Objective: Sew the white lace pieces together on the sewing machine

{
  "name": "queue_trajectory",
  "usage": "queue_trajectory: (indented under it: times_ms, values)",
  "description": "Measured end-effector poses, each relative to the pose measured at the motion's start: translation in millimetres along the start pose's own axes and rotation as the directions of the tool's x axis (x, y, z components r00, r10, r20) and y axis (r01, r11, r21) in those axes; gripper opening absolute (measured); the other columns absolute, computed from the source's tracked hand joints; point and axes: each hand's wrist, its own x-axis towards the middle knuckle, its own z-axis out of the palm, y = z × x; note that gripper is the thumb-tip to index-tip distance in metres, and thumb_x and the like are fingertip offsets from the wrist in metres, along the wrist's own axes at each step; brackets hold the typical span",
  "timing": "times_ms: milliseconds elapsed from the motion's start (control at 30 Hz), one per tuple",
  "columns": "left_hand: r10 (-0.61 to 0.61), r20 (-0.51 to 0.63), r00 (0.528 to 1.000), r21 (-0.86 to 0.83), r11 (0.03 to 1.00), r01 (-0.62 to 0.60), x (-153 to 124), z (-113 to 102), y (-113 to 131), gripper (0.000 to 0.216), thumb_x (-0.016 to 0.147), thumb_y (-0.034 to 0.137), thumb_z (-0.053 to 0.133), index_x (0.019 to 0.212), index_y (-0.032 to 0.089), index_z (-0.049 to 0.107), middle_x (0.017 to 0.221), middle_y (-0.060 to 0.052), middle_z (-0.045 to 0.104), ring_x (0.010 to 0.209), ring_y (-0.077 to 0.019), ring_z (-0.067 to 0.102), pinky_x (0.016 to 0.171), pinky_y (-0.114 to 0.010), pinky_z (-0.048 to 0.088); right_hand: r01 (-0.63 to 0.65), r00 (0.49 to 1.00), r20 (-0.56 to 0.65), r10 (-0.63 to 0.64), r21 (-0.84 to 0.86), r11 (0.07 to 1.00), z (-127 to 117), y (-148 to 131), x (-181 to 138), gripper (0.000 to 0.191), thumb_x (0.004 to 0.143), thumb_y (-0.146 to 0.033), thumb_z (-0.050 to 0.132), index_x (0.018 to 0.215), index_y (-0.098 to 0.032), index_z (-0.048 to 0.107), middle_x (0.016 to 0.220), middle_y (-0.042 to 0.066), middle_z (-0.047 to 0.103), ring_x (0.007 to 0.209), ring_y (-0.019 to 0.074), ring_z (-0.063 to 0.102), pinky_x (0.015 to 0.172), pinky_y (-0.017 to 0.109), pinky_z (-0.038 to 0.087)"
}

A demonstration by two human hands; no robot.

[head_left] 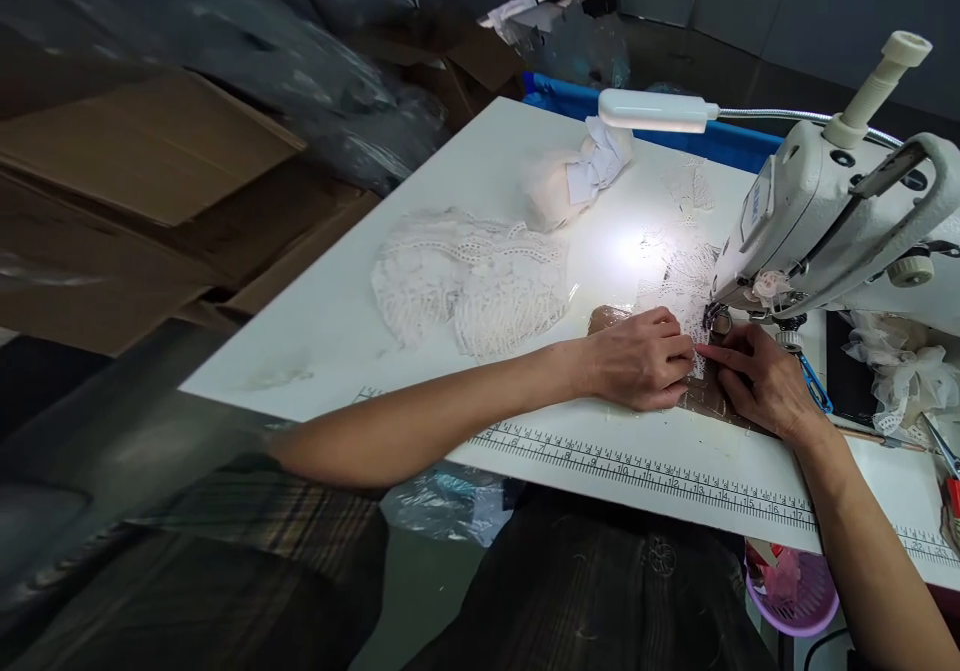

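Observation:
A strip of white lace (701, 356) lies under the presser foot of the white sewing machine (795, 211). Close to the needle, my left hand (646, 359) is closed, its curled fingers gripping the lace edge; the fingertips are partly hidden. My right hand (769, 381) rests just right of the lace, index finger stretched towards my left fingertips and thumb apart below it. Brown tape or film (607, 318) covers the table beside and under my hands. More white lace pieces (472, 276) are spread flat to the left.
A lit white lamp (652, 111) hangs over a bundle of pale fabric (574, 176). A printed ruler (645, 471) runs along the table's front edge. Blue tweezers (814, 383), red-handled scissors (951, 496) and lace scraps (904, 376) lie right. Cardboard boxes (142, 146) stand left; a purple basket (799, 596) is below.

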Motion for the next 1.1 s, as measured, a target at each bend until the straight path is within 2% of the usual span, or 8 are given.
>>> queue_trajectory:
  times_ms: [200, 600, 867, 1100]
  values:
    - [-0.049, -0.015, 0.999, -0.045, 0.998, 0.048, -2, 2, 0, 0.026, 0.09, 0.032, 0.051, 0.086, 0.018, 0.073, 0.091, -0.005, 0.072, 0.074, -0.0177, 0.062, 0.1, -0.045, 0.045, -0.048, 0.999, -0.002, 0.048, -0.066, 0.997, 2, -3, 0, 0.038, 0.092, -0.028, 0.047, 0.122, -0.029, 0.069, 0.102, 0.01, 0.066, 0.083, 0.0198, 0.062, 0.066, 0.031, 0.053]
    - [-0.104, 0.014, 0.995, -0.094, 0.99, 0.105, -3, 3, -6, 0.031, 0.09, 0.037, 0.052, 0.102, 0.015, 0.071, 0.108, -0.01, 0.071, 0.086, -0.0227, 0.066, 0.107, -0.055, 0.04, -0.148, 0.988, -0.063, 0.138, -0.184, 0.972, 7, -13, 4, 0.039, 0.092, -0.03, 0.046, 0.126, -0.03, 0.066, 0.103, 0.01, 0.066, 0.076, 0.018, 0.061, 0.05, 0.024, 0.041]
    - [-0.105, -0.016, 0.994, -0.104, 0.989, 0.103, -4, 4, -10, 0.036, 0.091, 0.04, 0.052, 0.107, 0.013, 0.069, 0.112, -0.013, 0.07, 0.087, -0.0233, 0.068, 0.109, -0.058, 0.038, -0.129, 0.992, -0.026, 0.127, -0.113, 0.985, 4, -13, 2, 0.042, 0.092, -0.027, 0.046, 0.13, -0.027, 0.063, 0.106, 0.011, 0.065, 0.08, 0.0194, 0.063, 0.053, 0.025, 0.047]
    - [-0.143, 0.027, 0.989, -0.113, 0.983, 0.145, -1, 5, -13, 0.038, 0.091, 0.041, 0.052, 0.11, 0.013, 0.068, 0.12, -0.014, 0.067, 0.094, -0.0251, 0.068, 0.109, -0.06, 0.037, -0.062, 0.997, -0.049, 0.059, -0.058, 0.996, 3, -12, -2, 0.04, 0.093, -0.023, 0.044, 0.124, -0.024, 0.068, 0.104, 0.011, 0.065, 0.088, 0.0202, 0.064, 0.07, 0.032, 0.057]
